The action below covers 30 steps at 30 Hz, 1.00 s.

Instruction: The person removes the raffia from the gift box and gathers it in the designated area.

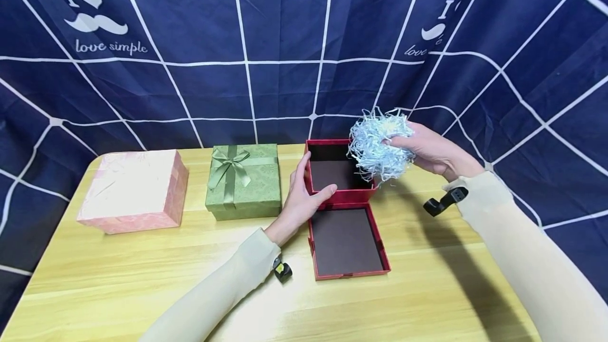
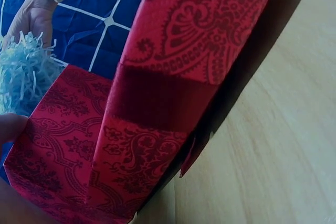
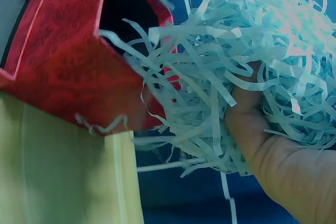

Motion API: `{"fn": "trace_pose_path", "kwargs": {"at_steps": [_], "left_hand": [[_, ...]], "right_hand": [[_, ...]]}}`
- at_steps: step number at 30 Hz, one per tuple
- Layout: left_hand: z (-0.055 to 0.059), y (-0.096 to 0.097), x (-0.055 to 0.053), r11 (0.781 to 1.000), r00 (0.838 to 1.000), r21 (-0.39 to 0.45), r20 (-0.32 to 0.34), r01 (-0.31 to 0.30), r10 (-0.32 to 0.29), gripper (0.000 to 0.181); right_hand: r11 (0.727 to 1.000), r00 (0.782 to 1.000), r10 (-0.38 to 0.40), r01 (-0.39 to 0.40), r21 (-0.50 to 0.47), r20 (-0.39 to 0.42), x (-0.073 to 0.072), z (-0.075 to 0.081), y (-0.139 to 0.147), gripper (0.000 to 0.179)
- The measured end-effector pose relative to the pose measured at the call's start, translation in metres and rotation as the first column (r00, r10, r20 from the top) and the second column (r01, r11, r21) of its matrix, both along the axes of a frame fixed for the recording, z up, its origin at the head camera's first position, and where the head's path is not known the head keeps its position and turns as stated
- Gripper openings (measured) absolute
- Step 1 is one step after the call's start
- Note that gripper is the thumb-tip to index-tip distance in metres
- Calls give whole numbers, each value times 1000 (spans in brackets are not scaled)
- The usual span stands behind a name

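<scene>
A bundle of pale blue shredded paper [image 1: 380,144] is in my right hand [image 1: 429,146], raised at the right side of an open red gift box [image 1: 349,196]. In the right wrist view the thumb [image 3: 249,124] sinks into the paper strips [image 3: 220,77], and loose ends hang across the box's rim. My left hand [image 1: 300,199] holds the box at its near left corner, fingers along the left wall and thumb over the front rim. Dark lining shows inside the box. Its red lid [image 1: 350,241] lies inside-up right in front of it.
Left of the red box stands a closed green gift box [image 1: 256,181] with a ribbon bow. Farther left is a closed pink box [image 1: 133,189]. All rest on a wooden table [image 1: 228,284], with a dark blue grid-patterned curtain [image 1: 280,88] behind and at the sides.
</scene>
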<state>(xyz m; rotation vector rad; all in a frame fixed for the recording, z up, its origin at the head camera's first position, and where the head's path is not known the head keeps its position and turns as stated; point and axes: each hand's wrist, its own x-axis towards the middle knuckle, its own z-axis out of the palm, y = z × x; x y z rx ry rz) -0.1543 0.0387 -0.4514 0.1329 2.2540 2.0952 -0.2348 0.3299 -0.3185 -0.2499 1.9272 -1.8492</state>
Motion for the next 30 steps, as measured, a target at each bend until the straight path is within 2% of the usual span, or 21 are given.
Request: {"fn": "trace_pose_path", "kwargs": {"at_steps": [10,17,24,30], "left_hand": [[-3,0,1,1000,1000,-17,-25,-8,8,104],[-3,1,1,1000,1000,-3,-7,3,-3,104],[-5,1,0,1000,1000,-17,-8,16,-16,105],[-4,0,1,1000,1000,-24,-7,16,-16,106]], "right_hand": [[999,999,-53,53,-11,-9,7,0,31,28],[996,996,-92,92,7,-4,7,-13,54,31],[992,993,-116,117,-45,14,3,-23,73,29],[992,993,-115,116,-45,21,0,-35,86,28]]}}
